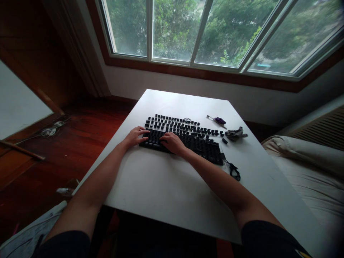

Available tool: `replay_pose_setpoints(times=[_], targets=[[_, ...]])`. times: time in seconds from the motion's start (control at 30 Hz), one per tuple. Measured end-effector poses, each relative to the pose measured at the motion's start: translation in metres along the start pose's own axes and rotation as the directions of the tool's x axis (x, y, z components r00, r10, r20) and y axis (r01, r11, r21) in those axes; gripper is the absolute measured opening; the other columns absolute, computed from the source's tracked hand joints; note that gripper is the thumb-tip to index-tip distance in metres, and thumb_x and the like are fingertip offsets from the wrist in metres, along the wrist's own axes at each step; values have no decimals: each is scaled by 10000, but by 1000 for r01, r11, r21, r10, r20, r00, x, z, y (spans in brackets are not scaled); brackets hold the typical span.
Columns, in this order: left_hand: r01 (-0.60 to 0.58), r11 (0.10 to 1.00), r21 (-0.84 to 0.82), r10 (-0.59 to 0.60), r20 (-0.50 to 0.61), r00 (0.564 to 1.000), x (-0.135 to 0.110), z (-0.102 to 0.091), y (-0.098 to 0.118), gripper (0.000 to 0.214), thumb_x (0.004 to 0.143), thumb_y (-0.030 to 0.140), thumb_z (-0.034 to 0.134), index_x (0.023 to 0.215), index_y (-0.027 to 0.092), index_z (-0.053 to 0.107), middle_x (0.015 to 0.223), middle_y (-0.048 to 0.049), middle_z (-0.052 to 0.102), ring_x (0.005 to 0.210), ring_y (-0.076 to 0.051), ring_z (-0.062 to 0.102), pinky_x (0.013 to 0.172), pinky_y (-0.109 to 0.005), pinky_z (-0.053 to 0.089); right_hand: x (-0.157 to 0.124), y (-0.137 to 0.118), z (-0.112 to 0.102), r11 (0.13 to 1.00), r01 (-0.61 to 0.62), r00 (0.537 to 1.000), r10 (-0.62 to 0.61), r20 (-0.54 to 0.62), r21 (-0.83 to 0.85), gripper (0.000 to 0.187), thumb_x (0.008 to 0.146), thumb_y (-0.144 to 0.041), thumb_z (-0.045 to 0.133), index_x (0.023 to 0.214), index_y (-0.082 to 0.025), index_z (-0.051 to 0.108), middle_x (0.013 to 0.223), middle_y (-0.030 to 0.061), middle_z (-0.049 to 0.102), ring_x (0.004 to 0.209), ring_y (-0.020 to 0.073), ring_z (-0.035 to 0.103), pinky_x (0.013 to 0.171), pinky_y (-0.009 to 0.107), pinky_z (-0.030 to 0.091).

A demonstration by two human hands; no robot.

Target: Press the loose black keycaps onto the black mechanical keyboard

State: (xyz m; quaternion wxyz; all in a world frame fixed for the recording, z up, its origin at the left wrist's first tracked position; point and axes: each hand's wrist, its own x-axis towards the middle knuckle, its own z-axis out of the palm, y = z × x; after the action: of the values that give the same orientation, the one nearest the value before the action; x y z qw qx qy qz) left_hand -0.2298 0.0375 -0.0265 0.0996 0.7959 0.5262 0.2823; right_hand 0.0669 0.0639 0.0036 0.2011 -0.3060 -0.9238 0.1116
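A black keyboard [205,149] lies at a slant across the white table, dark across its top. My left hand [133,137] is at its left end, fingers by the far edge and thumb over the near corner, gripping it. Over the left part of the keys, my right hand [173,142] has its fingers bent and drawn together. Whatever is between those fingertips is too small and dark to make out. Behind the keyboard, loose black keycaps [172,119] stand in several rows along its length. One separate keycap [225,141] sits near the right end.
Right of the keycaps are a crumpled grey cloth [236,134], a purple item [219,120] and a thin brush-like tool [211,117]. A bundled black cable [234,172] rests by the keyboard's right end. The white table [161,182] stands before a window, with a cushioned seat [303,172] at right.
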Motion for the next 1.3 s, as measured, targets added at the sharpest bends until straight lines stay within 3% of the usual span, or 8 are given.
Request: replay_pose_setpoints(times=[0.2,0.47,0.67,0.9,1.1,1.3], targets=[[-16,1000,-10,16,-14,1000,0,1,-1,419,905,462,675,1291,305,725,1244,-80,605,1186,-274,574,1097,-450,459,0,-2,-2,982,-78,997,81,-13,175,178,887,-185,727,1054,-220,776,994,38,764,923,196,686,869,294,495],[-25,1000,-2,25,-7,1000,0,2,-4,430,916,475,660,1305,302,716,1252,-81,601,1188,-271,570,1095,-447,456,4,-14,-6,996,-86,994,86,68,-3,133,906,-186,687,1003,-205,776,1011,62,740,989,215,656,902,296,457],[-41,999,-3,41,-17,999,0,3,-6,433,915,486,660,1307,311,714,1254,-77,597,1191,-266,571,1097,-438,457,2,-28,-5,991,-73,995,81,66,-111,127,911,-149,653,1009,-183,726,1019,83,699,1013,233,594,905,313,438],[-24,1000,-5,24,-14,1000,0,3,-4,427,907,481,668,1297,314,720,1257,-76,598,1194,-271,569,1101,-445,455,-1,-26,-1,995,-71,996,74,47,-72,115,926,-167,659,1024,-188,715,1031,68,693,1012,229,585,921,326,459],[-18,1000,-6,18,-8,1000,1,4,-3,428,905,475,668,1291,299,725,1250,-81,602,1190,-272,571,1101,-443,451,-22,-26,-1,990,-29,999,24,-41,-140,397,1013,-339,576,1368,-166,622,1239,130,675,1161,273,567,1007,386,479],[-21,1000,1,21,-14,1000,1,5,-5,428,910,489,658,1290,303,723,1262,-78,597,1193,-270,569,1104,-440,449,-44,-33,8,970,34,999,-39,-16,-240,662,1019,-485,529,1561,-118,428,1579,185,454,1472,335,376,1171,470,366]])
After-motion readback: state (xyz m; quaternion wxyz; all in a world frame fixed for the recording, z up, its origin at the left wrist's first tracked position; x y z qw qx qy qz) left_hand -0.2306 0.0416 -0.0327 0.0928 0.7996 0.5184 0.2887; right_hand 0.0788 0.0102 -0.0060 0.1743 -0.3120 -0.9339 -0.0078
